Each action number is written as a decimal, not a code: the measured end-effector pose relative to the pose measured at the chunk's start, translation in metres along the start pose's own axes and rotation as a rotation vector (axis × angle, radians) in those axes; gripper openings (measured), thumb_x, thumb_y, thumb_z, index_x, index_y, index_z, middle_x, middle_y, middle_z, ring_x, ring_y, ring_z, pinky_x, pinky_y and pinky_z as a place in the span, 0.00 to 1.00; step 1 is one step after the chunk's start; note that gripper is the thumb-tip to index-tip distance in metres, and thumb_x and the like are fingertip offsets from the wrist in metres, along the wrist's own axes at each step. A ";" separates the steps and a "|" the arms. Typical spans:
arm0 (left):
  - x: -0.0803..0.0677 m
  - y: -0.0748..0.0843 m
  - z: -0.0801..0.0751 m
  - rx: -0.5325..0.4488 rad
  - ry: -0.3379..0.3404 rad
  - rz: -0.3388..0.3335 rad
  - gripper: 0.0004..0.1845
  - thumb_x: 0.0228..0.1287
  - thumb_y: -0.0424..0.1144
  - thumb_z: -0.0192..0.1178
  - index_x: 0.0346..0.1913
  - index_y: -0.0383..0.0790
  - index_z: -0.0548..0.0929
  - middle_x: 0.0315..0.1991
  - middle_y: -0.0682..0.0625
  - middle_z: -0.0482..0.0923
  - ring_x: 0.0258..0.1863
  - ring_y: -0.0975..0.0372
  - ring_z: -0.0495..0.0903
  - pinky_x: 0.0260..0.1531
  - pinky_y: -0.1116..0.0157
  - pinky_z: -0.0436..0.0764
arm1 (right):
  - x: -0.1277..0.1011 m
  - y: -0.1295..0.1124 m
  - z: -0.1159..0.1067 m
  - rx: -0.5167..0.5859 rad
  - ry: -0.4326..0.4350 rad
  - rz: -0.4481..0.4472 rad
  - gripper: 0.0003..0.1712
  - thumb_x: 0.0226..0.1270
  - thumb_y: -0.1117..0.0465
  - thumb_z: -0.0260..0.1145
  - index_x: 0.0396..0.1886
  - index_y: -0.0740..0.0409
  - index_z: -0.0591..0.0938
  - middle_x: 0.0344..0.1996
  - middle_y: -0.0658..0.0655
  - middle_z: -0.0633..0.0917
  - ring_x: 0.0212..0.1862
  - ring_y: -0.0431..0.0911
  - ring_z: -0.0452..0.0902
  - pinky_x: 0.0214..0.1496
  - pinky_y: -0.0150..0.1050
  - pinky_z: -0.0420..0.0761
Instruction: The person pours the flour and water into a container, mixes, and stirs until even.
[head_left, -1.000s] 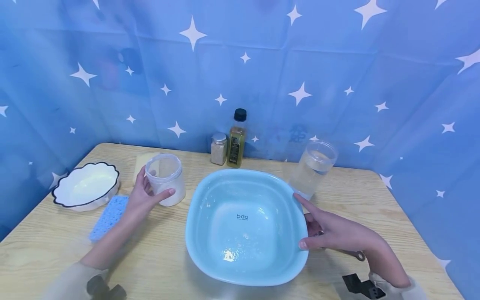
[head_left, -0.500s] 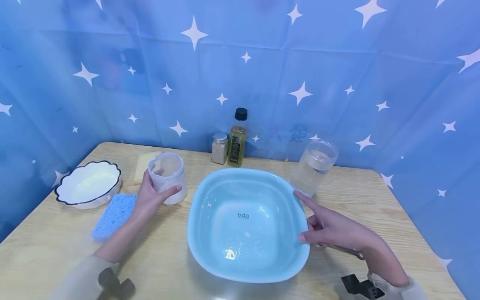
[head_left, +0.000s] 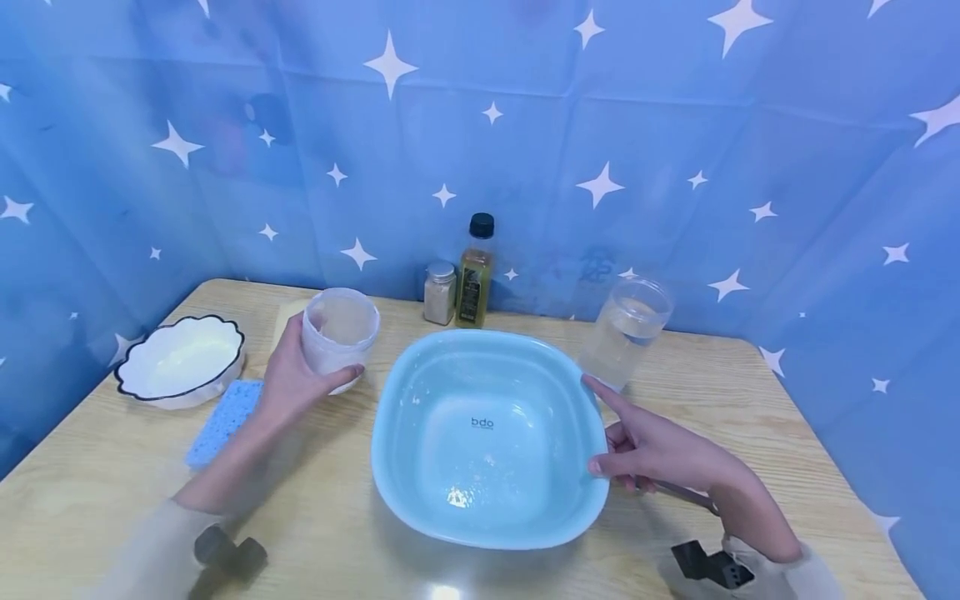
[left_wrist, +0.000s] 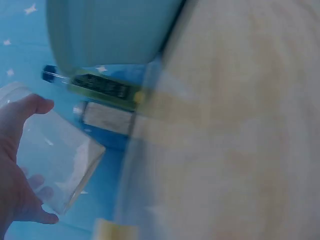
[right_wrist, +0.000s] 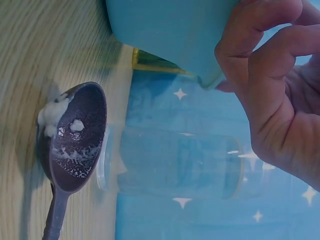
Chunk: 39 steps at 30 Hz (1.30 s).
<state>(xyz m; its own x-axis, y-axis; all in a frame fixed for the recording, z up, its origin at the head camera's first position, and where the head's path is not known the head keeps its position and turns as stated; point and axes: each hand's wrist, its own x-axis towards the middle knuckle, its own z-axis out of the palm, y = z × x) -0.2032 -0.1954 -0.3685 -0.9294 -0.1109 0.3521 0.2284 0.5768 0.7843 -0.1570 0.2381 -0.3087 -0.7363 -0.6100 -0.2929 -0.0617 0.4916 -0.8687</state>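
My left hand [head_left: 300,375] grips a translucent, frosted jar [head_left: 341,321] without a lid, thumb in front and fingers behind. In the left wrist view the jar [left_wrist: 55,155] leans, its base raised off the tabletop. My right hand [head_left: 667,446] holds the right rim of a light blue square basin [head_left: 487,508]. Its thumb lies over the rim, the index finger stretches along it, and the others curl at the outer wall. Wet shine and droplets show inside the basin. Beneath the right hand lies a dark spoon [right_wrist: 80,135] with white paste on its bowl.
A clear jar of liquid [head_left: 626,329] stands behind the basin's right side. An oil bottle [head_left: 474,275] and a small shaker jar [head_left: 439,293] stand at the back. To the left are a scalloped white dish [head_left: 180,362], a blue sponge [head_left: 225,421] and a pale yellow sheet [head_left: 285,317].
The left hand has lifted the frosted jar and carried it slightly right, tipping it a little. The right hand keeps its hold on the basin, which has shifted slightly away.
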 end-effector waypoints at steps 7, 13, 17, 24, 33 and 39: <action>0.008 0.040 -0.025 0.173 0.025 0.273 0.52 0.32 0.40 0.77 0.62 0.30 0.60 0.52 0.35 0.69 0.46 0.45 0.71 0.42 0.45 0.73 | 0.006 0.001 0.003 0.014 0.001 -0.013 0.56 0.62 0.60 0.65 0.73 0.47 0.33 0.20 0.57 0.74 0.17 0.43 0.67 0.15 0.35 0.70; 0.015 0.074 -0.027 0.368 -0.100 0.482 0.50 0.25 0.46 0.78 0.55 0.28 0.64 0.50 0.39 0.72 0.45 0.48 0.72 0.51 0.45 0.68 | 0.004 0.001 0.001 0.002 0.011 0.001 0.57 0.61 0.59 0.65 0.73 0.47 0.33 0.20 0.58 0.75 0.17 0.43 0.68 0.15 0.36 0.72; 0.018 0.090 -0.026 0.493 -0.182 0.598 0.49 0.28 0.50 0.76 0.55 0.32 0.65 0.49 0.42 0.73 0.46 0.50 0.73 0.60 0.40 0.55 | 0.003 0.002 0.001 -0.001 0.017 -0.003 0.57 0.61 0.60 0.65 0.73 0.47 0.33 0.20 0.58 0.75 0.17 0.43 0.68 0.15 0.37 0.71; 0.014 0.109 -0.016 0.638 -0.295 0.745 0.50 0.28 0.51 0.78 0.58 0.35 0.66 0.52 0.41 0.73 0.53 0.49 0.70 0.60 0.40 0.55 | 0.005 0.001 0.001 0.001 0.009 -0.010 0.57 0.61 0.60 0.66 0.73 0.47 0.33 0.20 0.58 0.74 0.16 0.44 0.67 0.15 0.38 0.71; 0.007 0.125 0.002 0.843 -0.348 1.010 0.52 0.30 0.56 0.77 0.61 0.37 0.66 0.56 0.41 0.72 0.56 0.48 0.69 0.62 0.41 0.55 | 0.004 0.003 -0.001 -0.008 0.001 -0.021 0.58 0.61 0.59 0.65 0.73 0.47 0.32 0.22 0.62 0.76 0.16 0.44 0.68 0.15 0.38 0.72; 0.005 0.129 0.007 0.843 -0.373 1.077 0.51 0.29 0.54 0.78 0.61 0.40 0.66 0.54 0.42 0.72 0.56 0.49 0.68 0.61 0.41 0.56 | 0.001 0.002 -0.002 -0.015 0.012 -0.029 0.57 0.61 0.60 0.65 0.73 0.49 0.32 0.22 0.62 0.77 0.16 0.45 0.68 0.14 0.38 0.72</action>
<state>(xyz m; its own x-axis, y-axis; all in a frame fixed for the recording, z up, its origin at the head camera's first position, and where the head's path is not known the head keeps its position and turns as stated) -0.1802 -0.1153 -0.2690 -0.4655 0.8267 0.3159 0.7477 0.5584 -0.3595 -0.1590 0.2397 -0.3104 -0.7418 -0.6170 -0.2628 -0.0935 0.4832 -0.8705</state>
